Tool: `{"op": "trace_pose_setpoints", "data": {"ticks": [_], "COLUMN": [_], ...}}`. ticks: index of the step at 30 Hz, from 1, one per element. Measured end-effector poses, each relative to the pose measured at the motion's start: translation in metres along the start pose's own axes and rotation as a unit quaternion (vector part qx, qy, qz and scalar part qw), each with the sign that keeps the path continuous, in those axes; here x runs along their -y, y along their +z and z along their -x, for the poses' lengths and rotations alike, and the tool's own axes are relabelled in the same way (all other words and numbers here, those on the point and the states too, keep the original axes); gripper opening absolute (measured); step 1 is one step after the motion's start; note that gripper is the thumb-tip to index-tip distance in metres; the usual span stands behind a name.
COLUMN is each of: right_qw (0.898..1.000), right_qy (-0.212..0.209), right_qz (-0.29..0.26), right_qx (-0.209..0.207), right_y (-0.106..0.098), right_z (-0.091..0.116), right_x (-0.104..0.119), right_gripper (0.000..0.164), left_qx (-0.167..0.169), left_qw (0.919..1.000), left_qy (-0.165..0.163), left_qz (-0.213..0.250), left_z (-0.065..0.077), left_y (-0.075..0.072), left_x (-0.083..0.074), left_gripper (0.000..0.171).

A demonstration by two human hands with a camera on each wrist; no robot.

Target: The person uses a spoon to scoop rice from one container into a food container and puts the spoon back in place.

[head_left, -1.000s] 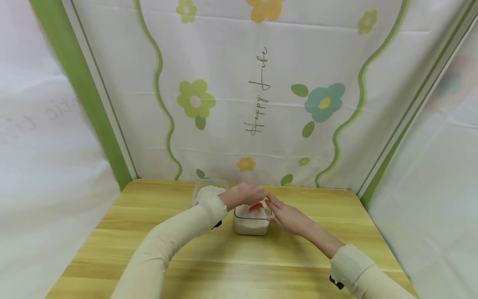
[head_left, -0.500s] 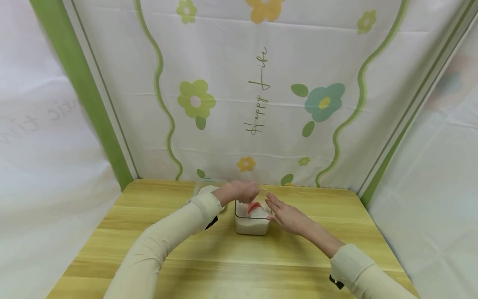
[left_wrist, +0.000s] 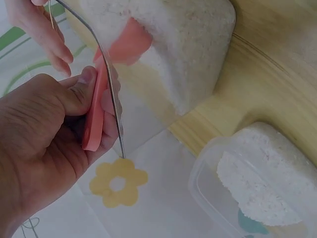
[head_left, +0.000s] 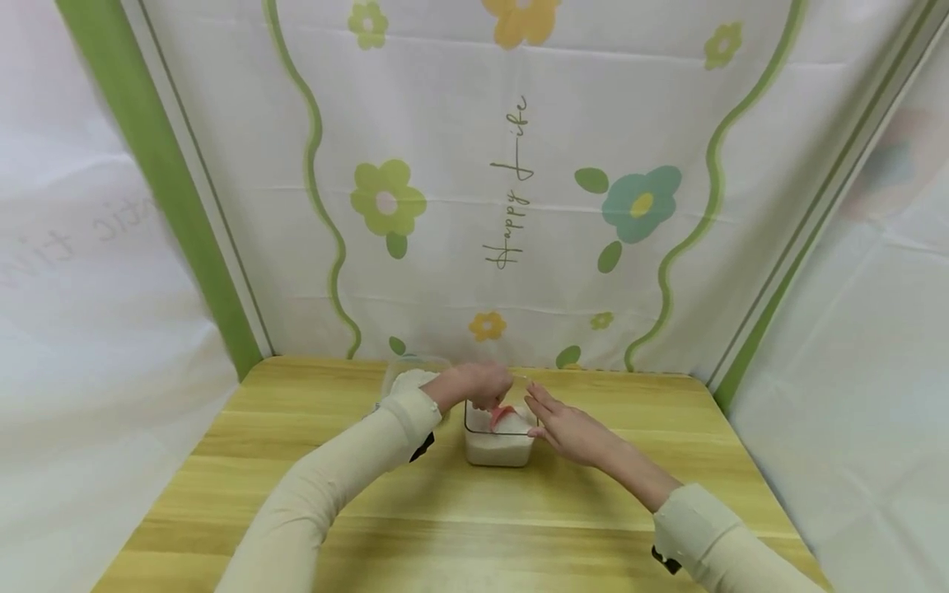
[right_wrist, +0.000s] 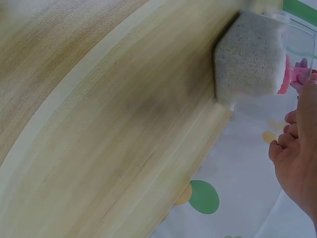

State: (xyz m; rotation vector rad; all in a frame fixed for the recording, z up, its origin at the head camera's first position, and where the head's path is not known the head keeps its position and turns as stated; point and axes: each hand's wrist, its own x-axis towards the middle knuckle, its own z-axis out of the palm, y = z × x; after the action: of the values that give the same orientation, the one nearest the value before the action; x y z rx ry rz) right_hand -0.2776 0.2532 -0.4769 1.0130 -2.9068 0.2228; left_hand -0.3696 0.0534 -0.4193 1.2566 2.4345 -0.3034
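Observation:
A clear square container (head_left: 498, 451) of white, rice-like grains stands near the back of the table. My left hand (head_left: 485, 385) reaches over it and grips the handle of a pinkish-red scoop (left_wrist: 130, 44). The left wrist view shows thumb and fingers curled round that handle, beside the container's dark rim. The bowl of the scoop sits partly in the grains. My right hand (head_left: 574, 430) lies along the container's right side, fingers extended and the thumb at the front corner of the rim. In the right wrist view, the right hand (right_wrist: 299, 153) partly covers the scoop's handle.
Behind my left forearm stands a second translucent tub (left_wrist: 200, 186), partly filled with white grains (left_wrist: 260, 183). The wooden table (head_left: 474, 527) ends at the back against a white flowered curtain (head_left: 460, 272). White curtains also hang at both sides.
My left hand has shifted slightly left and turned, and the scoop has tilted and moved a little lower and left in the grains. The right hand has stayed at the container.

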Motion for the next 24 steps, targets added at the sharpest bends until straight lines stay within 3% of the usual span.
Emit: {"op": "trace_pose_setpoints", "data": {"ticks": [8,18,24], "right_qw": [1.0,1.0,1.0], "right_qy": [-0.004,0.001,0.005], "right_qz": [-0.002,-0.012,-0.01], "right_qx": [-0.006,-0.007,-0.004], "right_y": [0.004,0.003,0.004], "right_z": [-0.002,-0.002,-0.002], "right_x": [0.001,0.001,0.0], "right_gripper": [0.061,0.062,0.063], "left_qx": [0.007,-0.017,-0.044], "left_qw": [0.9974,0.9956,0.9931], "left_qy": [0.014,0.058,0.066], "left_qz": [0.07,0.072,0.086], "left_z": [0.01,0.027,0.036], "left_y": [0.001,0.002,0.007], "left_x": [0.014,0.026,0.027], "left_gripper": [0.032,0.037,0.045]}}
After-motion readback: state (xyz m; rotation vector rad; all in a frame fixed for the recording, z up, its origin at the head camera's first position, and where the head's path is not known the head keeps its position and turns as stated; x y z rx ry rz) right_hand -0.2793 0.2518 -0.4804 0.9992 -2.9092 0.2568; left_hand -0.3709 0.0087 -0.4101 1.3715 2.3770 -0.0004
